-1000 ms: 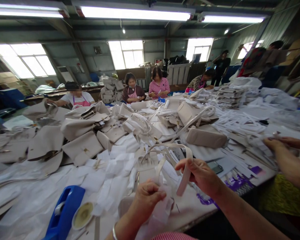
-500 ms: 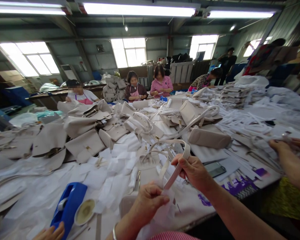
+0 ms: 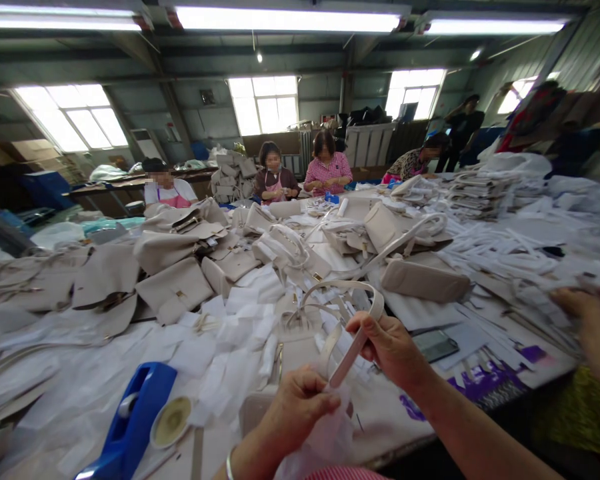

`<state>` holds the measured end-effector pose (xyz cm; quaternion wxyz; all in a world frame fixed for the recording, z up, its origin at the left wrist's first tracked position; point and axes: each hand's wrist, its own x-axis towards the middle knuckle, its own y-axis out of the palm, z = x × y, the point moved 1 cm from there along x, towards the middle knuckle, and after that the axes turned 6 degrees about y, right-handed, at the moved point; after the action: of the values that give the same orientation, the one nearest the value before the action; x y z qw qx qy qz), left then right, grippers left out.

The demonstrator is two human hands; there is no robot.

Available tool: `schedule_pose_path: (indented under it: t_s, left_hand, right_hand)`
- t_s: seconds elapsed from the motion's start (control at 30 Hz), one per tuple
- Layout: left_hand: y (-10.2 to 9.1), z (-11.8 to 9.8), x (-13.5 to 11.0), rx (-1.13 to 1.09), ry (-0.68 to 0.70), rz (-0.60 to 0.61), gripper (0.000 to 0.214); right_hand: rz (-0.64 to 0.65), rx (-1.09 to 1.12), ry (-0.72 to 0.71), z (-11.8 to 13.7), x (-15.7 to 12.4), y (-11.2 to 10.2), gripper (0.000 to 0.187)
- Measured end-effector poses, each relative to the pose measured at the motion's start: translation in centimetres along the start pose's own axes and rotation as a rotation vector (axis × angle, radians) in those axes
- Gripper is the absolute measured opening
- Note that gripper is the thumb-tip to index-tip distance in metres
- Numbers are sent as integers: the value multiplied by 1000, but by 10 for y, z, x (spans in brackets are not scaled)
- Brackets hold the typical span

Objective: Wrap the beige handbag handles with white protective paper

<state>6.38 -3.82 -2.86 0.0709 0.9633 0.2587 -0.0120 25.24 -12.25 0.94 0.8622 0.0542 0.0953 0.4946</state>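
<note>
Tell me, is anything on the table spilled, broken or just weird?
I see no spill or damage. What looks like a phone lies beside the right hand gripping the strap, a bit odd amid all those beige bags.

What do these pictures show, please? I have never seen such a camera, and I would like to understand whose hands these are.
There is no machine: one camera, worn on a person's head, looks forward and down. The two nearest bare hands are the wearer's own. The right hand holds a pale strap; the left hand pinches thin whitish film at the strap's lower part. On the table lie pale bags, white sheets, a blue tape dispenser and a small round dish. Across it are other people.
</note>
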Motion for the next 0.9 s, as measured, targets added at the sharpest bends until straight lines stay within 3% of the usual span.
schedule_pose_path:
  t_s: [0.47,0.67,0.73,0.8,0.9]
  left_hand:
    - [-2,1,1,-28,-74,4,28]
    - [-1,-4,5,138,27,-74,39]
    - [0,-6,4,179,48,-102,40]
    - [0,-7,2,242,78,-114,36]
    - [-1,-8,-3,323,109,-79,33]
  right_hand:
    - [-10,-79,1,-6,4,-6,46]
    - [49,-366,-244,-26,-21,21,33]
    - [70,-429,-259,-36,-29,26,34]
    - [14,-359,-161,-42,-30,24,39]
    - [-51,25,218,-45,-23,16,52]
